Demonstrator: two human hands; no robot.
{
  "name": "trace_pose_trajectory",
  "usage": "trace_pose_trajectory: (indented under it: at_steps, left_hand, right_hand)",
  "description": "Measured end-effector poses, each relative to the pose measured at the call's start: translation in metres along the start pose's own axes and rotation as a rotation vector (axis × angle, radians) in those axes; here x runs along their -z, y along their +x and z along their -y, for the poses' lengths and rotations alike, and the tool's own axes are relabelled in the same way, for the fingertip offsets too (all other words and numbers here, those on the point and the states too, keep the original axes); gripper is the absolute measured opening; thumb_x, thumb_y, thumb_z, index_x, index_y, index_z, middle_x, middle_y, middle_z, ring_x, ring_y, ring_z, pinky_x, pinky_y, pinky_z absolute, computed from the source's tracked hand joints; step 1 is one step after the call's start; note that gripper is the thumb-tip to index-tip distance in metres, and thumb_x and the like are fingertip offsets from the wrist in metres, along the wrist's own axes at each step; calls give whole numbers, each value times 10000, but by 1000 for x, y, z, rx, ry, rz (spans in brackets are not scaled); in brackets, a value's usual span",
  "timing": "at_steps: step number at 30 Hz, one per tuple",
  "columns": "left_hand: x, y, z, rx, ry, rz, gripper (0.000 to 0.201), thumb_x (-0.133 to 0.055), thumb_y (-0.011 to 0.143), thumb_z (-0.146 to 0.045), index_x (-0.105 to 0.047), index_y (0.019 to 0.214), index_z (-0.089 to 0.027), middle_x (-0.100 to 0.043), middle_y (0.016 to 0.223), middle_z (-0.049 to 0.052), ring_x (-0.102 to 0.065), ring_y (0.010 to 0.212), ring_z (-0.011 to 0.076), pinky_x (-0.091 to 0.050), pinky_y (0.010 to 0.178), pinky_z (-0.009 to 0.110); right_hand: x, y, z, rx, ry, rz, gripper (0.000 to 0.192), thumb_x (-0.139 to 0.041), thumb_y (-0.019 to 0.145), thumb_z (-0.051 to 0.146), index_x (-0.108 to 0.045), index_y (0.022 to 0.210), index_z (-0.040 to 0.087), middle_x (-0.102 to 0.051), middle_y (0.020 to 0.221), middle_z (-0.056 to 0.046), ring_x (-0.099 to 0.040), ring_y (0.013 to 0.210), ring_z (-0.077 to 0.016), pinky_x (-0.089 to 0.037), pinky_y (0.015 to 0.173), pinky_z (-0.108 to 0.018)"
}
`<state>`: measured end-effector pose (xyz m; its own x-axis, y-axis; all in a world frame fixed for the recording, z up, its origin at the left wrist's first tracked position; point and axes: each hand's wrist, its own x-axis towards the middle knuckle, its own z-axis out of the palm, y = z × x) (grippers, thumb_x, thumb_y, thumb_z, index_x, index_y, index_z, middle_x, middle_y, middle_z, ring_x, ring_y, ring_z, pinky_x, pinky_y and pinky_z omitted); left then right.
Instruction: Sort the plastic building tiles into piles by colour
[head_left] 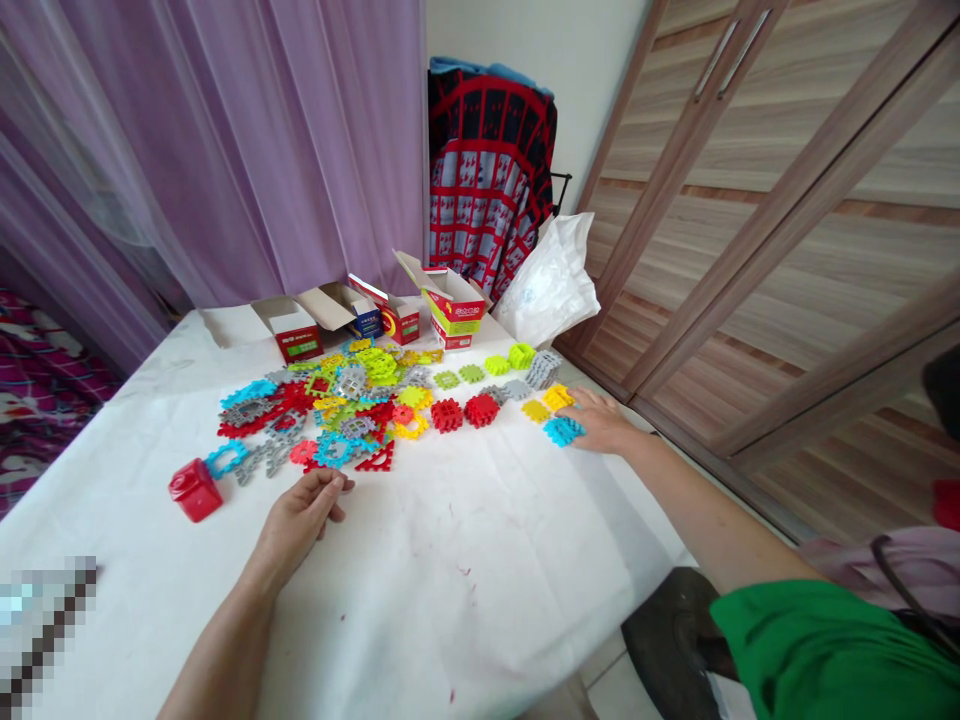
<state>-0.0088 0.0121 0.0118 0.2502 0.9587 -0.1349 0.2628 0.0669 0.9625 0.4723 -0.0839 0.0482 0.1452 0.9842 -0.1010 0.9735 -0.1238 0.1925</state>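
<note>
On the white table (pixel 450 560), bright tiles (pixel 352 410) beside purple curtains (pixel 247 140).

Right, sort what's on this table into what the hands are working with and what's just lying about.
In hand:
- right hand on the blue cube, beside the yellow cube
- left hand resting near the pile of flat pieces
- red cubes

Lying about:
- opened cartons along the table far edge
- white plastic bag
- red block set apart at the left
</note>
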Motion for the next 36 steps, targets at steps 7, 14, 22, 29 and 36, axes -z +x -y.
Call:
trace_pose_trajectory:
  at_steps: [7,14,22,29,36]
  left_hand:
    - [-1,-1,-4,7,-8,-8,575,-655,585,-711,-605,817,-189,-703,894,60,-519,518,89,-323,378,182]
    - [-2,-1,-6,14,-9,-12,592,-656,566,-721,-602,814,-186,-705,893,66,-531,527,97,-335,378,186]
    - [-1,-1,-6,11,3,3,604,-644,573,-732,-599,824,-185,-702,909,69,-545,538,99,-356,392,189]
    - [-2,-2,-7,9,3,-5,614,-647,557,-743,-596,805,-184,-702,891,67,-541,526,97,-360,391,191]
    - [-1,-2,-5,-3,1,-5,599,-648,570,-731,-598,813,-186,-708,896,74,-549,534,103,-367,391,193]
  right_hand:
    - [5,9,4,18,-31,81,605,-648,683,316,-588,1285,287,-319,1536,-99,-179,1423,-375,-180,1090,-556]
    - [4,22,2,54,-9,115,615,-699,621,277,-631,1233,278,-292,1552,-101,-174,1425,-372,-148,1087,-572]
    - [-8,30,-5,88,47,81,471,-688,680,280,-690,1148,223,-279,1560,-100,-143,1436,-318,-129,1075,-505]
    - [-13,32,-6,68,38,49,378,-631,731,254,-714,1089,170,-200,1584,-118,-123,1439,-327,-122,1067,-520]
    - [-14,30,-4,48,36,32,379,-652,714,220,-716,1085,180,-177,1593,-95,-44,1445,-335,-98,1069,-520]
